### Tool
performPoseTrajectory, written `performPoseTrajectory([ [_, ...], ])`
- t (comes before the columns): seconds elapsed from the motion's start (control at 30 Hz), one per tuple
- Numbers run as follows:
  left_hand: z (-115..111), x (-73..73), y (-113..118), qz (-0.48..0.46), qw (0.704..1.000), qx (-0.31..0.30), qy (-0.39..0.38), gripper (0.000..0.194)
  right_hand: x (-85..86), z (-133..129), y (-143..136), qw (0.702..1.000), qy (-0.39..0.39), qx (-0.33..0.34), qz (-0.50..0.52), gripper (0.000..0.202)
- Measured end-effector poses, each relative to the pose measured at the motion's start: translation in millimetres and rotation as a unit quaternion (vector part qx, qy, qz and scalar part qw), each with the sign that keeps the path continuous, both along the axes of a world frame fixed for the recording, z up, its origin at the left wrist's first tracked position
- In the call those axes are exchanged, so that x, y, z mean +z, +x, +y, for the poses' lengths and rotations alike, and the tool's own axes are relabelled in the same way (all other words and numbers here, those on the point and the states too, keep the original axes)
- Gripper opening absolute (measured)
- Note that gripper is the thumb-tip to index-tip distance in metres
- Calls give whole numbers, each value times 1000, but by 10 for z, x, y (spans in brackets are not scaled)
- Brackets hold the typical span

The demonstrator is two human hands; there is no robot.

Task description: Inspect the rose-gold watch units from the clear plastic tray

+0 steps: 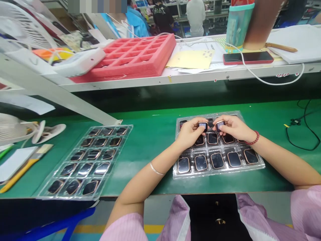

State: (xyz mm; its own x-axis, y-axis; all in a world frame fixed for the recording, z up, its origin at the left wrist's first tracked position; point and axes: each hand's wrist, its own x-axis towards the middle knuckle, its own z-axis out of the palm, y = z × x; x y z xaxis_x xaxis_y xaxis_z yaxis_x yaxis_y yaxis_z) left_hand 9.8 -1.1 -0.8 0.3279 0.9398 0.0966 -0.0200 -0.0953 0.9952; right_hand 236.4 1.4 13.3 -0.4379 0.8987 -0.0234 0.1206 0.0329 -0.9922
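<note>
In the head view, the person's forearms (160,162) reach inward over the green worktop (147,147), elbows spread, wrists angled toward each other. The left hand (190,132) is closed on one smartwatch (203,125), thumb against its face; the right hand (234,128) pinches a second smartwatch (219,124), thumb on its screen. Both are held over the far rows of a clear plastic tray (219,171) whose pockets carry dark-screened watches (234,159). Each held screen shows a pale pattern, too small to read. Lettering on a black shirt (160,13) in the background is blurred.
</note>
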Motion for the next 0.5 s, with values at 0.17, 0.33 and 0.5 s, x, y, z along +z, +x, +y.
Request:
performPoseTrajectory([
  [0.17,-37,-29,23,20,1000,-4,23,27,-4,-28,-3,999,36,-8,-26,29],
  [0.33,-55,-63,21,43,998,-10,47,27,-5,-42,-7,998,51,-5,-40,27],
  [0.5,-64,-59,19,66,996,-10,58,26,7,-47,-9,998,48,-6,-43,24],
])
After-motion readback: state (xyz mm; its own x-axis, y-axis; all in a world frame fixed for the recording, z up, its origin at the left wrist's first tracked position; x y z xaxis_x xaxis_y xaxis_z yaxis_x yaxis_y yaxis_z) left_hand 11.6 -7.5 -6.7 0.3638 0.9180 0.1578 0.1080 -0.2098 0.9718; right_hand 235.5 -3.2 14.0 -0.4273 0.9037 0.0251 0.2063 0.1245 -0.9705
